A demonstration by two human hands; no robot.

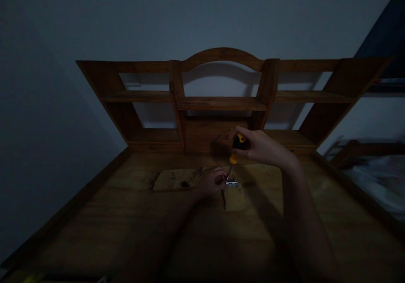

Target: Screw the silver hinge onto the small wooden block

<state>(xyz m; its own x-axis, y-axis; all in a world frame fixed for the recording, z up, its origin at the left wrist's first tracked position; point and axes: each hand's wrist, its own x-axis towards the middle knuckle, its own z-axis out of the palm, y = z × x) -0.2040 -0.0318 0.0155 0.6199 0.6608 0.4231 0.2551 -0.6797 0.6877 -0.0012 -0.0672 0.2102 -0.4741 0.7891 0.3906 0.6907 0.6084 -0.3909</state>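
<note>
My right hand (pixel 257 145) is wrapped round the handle of a yellow and black screwdriver (pixel 233 159), from above. The screwdriver leans slightly, its shaft pointing down at a small shiny metal hinge-like fitting (pixel 232 184). That fitting lies at the back edge of a small wooden block (pixel 235 199). Beside it, on the left, my left hand (pixel 210 182) has its thumb and fingers pinched together close to the screwdriver's tip. Whatever those fingers hold is too small and dark to make out.
A flat piece of rough wood (pixel 171 178) with a dark spot lies behind and left of my left hand on the wooden desktop (pixel 126 219). A wooden shelf unit (pixel 221 103) stands along the back wall. Raised edges border the desktop. The light is dim.
</note>
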